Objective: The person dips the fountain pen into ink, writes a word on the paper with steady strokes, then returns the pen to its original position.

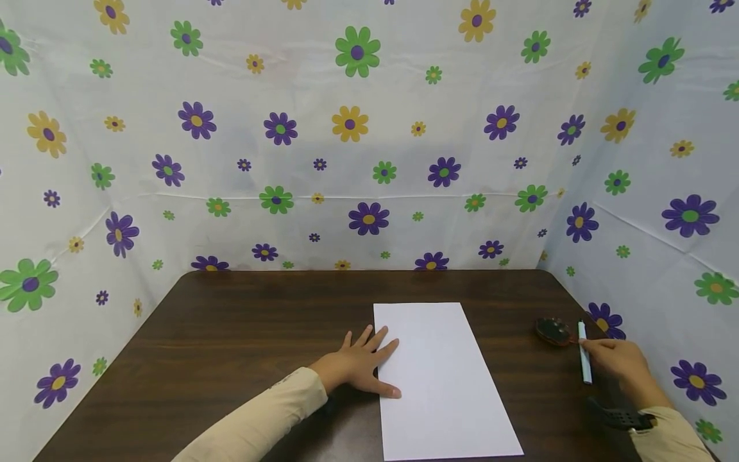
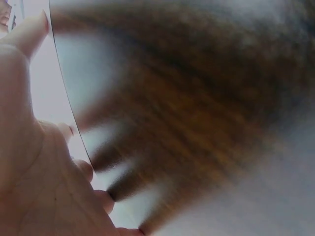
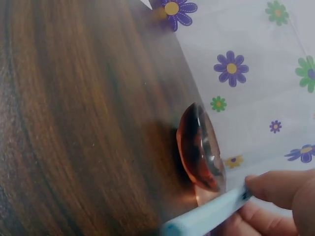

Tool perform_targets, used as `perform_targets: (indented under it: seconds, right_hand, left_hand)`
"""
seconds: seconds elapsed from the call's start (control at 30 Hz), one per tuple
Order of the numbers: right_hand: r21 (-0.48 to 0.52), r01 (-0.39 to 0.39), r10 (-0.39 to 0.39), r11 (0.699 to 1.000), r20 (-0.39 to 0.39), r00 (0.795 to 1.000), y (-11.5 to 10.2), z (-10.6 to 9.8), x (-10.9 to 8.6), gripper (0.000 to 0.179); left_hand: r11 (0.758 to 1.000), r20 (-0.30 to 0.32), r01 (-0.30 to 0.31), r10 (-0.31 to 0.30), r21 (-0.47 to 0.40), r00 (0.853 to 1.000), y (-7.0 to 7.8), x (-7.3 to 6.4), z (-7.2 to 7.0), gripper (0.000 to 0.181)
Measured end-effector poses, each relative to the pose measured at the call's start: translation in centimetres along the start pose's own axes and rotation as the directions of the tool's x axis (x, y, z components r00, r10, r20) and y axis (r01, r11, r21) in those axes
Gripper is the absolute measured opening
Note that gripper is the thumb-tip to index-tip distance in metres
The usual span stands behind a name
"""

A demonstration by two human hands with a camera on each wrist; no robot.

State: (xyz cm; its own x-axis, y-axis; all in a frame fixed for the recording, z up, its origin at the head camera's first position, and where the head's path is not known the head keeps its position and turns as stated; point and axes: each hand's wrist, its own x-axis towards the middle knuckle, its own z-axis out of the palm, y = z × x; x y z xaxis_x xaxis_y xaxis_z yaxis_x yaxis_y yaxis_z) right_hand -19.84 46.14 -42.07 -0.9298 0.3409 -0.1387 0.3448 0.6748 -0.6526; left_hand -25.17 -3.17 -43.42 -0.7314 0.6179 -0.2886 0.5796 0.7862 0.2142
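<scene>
White paper [image 1: 439, 391] lies on the dark worktop [image 1: 231, 333], lower centre of the head view. Your left hand [image 1: 359, 364] rests across its left edge, fingers spread, grasping nothing; press evenly so the sheet can't skid. At lower right, your right hand [image 1: 620, 362] pinches a pale pen [image 1: 586, 366]; raise it gently, clear of the reddish-brown spoon [image 1: 553, 331] beyond, whose handle meets your fingertips. Whether you grip that handle too, these views can't tell.
</scene>
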Motion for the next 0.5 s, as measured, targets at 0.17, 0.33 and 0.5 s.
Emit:
perform_targets:
  seconds: [0.17,0.33,0.5]
  right_hand:
    - [0.047,0.082,-0.078,0.996,-0.082,0.994,-0.7,0.5,0.0,0.068]
    - [0.154,0.177,-0.150,0.972,-0.173,0.974,-1.2,1.3,-0.1,0.063]
    - [0.401,0.233,-0.173,0.886,-0.180,0.968,-0.8,1.8,-0.2,0.052]
  left_hand:
    - [1.000,-0.014,0.015,-0.015,0.007,1.000,0.0,0.0,0.0,0.099]
    - [1.000,-0.009,0.018,-0.018,0.005,1.000,0.1,-0.1,-0.1,0.099]
    - [1.000,0.000,0.015,-0.015,0.011,1.000,0.1,0.1,0.1,0.099]
